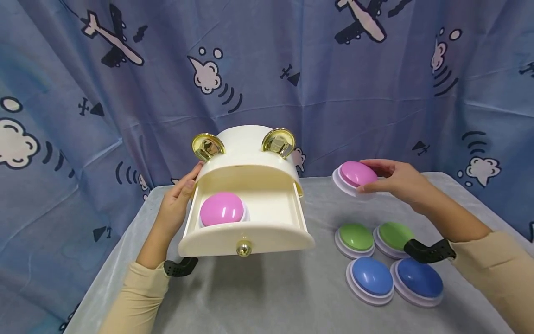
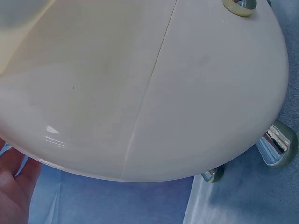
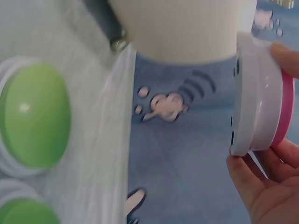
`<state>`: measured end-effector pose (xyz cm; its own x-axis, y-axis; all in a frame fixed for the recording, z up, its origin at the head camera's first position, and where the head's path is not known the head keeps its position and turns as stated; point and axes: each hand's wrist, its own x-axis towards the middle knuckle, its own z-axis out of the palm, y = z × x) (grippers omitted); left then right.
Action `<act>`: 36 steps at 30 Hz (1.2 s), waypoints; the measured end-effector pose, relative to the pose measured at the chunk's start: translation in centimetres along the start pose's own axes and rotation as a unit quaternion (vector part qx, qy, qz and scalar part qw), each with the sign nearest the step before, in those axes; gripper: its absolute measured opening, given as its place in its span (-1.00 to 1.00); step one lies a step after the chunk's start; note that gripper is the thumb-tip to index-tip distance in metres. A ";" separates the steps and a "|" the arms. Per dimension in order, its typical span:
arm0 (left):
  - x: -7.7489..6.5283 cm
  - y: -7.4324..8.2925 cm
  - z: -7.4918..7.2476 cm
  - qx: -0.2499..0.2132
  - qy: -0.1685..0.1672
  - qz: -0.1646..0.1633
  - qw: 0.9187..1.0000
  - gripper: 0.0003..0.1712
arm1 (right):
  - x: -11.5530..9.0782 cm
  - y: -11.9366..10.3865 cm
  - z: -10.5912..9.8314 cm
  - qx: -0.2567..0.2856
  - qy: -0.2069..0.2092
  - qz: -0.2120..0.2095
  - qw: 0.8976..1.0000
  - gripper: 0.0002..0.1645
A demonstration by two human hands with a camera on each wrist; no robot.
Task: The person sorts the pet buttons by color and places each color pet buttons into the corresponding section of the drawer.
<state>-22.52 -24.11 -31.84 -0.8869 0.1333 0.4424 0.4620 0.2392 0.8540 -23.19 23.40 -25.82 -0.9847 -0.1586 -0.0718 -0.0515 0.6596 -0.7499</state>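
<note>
My left hand (image 1: 177, 204) rests along the left side of a white, rounded drawer box (image 1: 246, 144) with gold ears. Its fingers reach up the side; in the left wrist view the fingers (image 2: 16, 175) lie at the white shell's edge. The box's drawer (image 1: 271, 239) is pulled out toward me, gold knob in front. Inside it, on the left, sits a pink buzzer button (image 1: 222, 208) with a white base. To the right, my right hand (image 1: 400, 181) pinches another pink buzzer button (image 1: 356, 174) by its rim, raised above the table and tilted.
On the grey table (image 1: 283, 301) at the right stand two green buzzer buttons (image 1: 356, 237) behind two blue ones (image 1: 372, 277), close below my right forearm. A blue curtain (image 1: 250, 69) printed with planes and clouds hangs behind the table.
</note>
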 end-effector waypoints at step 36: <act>0.0 -0.6 0.2 -0.022 0.009 0.033 0.999 -0.46 | -3.2 -11.4 5.8 0.088 -0.094 -0.110 0.986 -0.20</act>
<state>-22.81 -24.08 -32.35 -0.8542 0.1299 0.5035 0.5198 0.1885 0.8332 -18.52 12.15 -20.85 -0.9039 -0.4277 -0.0032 -0.2140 0.4587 -0.8624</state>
